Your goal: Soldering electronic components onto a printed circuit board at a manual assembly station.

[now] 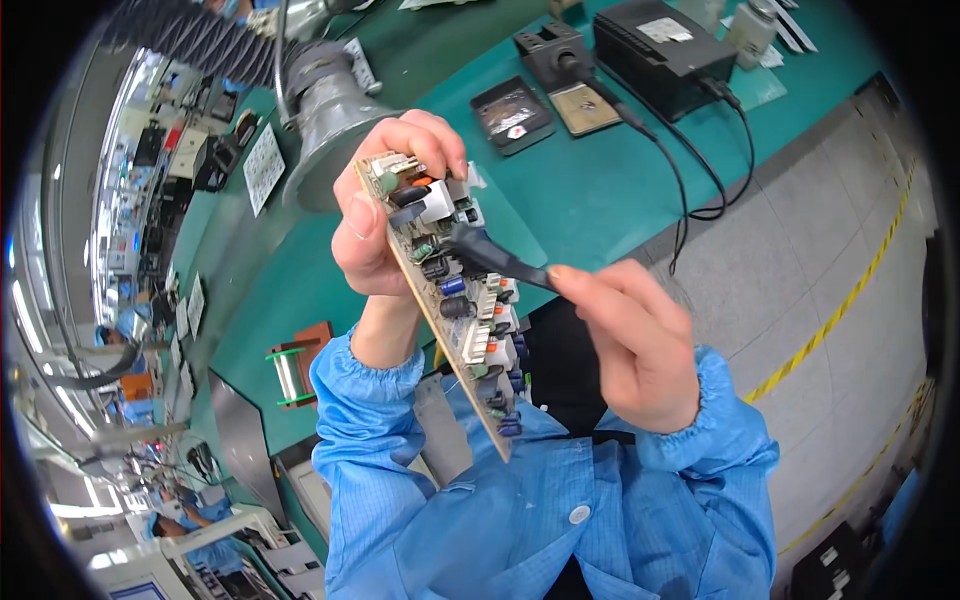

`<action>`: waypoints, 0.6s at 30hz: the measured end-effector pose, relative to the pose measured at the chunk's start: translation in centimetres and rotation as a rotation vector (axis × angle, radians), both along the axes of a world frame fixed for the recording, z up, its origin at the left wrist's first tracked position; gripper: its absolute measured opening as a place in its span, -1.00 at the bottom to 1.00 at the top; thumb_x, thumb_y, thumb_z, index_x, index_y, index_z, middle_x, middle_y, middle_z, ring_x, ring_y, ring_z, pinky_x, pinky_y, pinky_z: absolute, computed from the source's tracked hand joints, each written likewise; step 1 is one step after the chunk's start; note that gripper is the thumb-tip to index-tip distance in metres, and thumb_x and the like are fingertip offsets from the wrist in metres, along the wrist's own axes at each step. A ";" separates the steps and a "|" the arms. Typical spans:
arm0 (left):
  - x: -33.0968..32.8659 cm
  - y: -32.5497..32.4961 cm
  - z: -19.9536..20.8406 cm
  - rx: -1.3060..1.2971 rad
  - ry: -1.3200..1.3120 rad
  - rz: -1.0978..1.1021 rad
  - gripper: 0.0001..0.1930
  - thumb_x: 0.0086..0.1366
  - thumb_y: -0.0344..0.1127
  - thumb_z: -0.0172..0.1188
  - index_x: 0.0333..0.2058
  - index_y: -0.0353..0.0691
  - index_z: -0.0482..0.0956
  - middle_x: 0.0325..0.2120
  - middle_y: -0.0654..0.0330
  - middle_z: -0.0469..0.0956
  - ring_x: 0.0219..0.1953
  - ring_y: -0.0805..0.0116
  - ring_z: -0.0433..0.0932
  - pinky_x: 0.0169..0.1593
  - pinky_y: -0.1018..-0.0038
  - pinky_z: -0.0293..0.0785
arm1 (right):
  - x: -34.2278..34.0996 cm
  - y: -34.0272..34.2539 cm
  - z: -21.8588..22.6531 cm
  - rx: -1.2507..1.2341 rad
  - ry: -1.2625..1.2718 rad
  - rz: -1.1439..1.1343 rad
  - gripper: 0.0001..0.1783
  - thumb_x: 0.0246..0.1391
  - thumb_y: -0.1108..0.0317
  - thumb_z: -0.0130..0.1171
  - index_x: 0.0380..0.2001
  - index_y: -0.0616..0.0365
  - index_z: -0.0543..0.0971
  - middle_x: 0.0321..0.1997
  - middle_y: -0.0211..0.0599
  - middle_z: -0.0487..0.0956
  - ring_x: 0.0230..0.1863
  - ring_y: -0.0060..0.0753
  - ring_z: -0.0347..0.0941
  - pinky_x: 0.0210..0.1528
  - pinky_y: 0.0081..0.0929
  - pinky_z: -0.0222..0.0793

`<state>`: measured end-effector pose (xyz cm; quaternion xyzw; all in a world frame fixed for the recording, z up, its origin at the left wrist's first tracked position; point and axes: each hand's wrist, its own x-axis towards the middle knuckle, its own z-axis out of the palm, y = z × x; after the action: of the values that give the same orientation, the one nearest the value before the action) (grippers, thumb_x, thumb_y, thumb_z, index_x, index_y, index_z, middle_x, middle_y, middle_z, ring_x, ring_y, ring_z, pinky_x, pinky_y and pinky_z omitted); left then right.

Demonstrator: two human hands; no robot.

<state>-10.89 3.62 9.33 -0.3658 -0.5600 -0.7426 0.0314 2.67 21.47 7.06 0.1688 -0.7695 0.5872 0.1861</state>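
A long brown circuit board [437, 290] is tilted in the air in front of me, crowded with capacitors, white connectors and relay-like blocks on its right-hand face. My left hand [385, 205] grips its upper end, thumb on the bare side and fingers curled over the top. Between the fingertips of my right hand [635, 340] is the handle of a black brush [500, 257]. The brush's head is at the components on the board's upper part, slightly blurred; its bristles are hard to make out.
A grey fume extraction hood [335, 120] stands beyond my left hand. On the green bench [420, 80] are a black soldering station [660, 55], an iron holder [555, 50], a small black tray [512, 115] and a solder spool [290, 376]. Cables [690, 180] hang over the right edge.
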 end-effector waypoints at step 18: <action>-3.1 9.9 -0.3 -0.052 0.130 -0.029 -0.47 0.01 0.09 0.05 -0.47 -0.41 0.40 -0.49 0.03 0.40 -0.47 0.42 0.30 -0.41 0.57 0.18 | -0.3 5.8 -1.9 -0.016 -0.004 -0.228 -0.47 -0.17 0.79 -0.10 -0.10 0.17 0.54 -0.45 -0.24 0.42 -0.43 -0.34 0.40 -0.39 -0.54 0.30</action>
<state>-14.00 13.51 8.98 -0.4220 -0.5705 -0.7030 0.0477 2.36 27.27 5.18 0.0775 -0.7793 0.5689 0.2512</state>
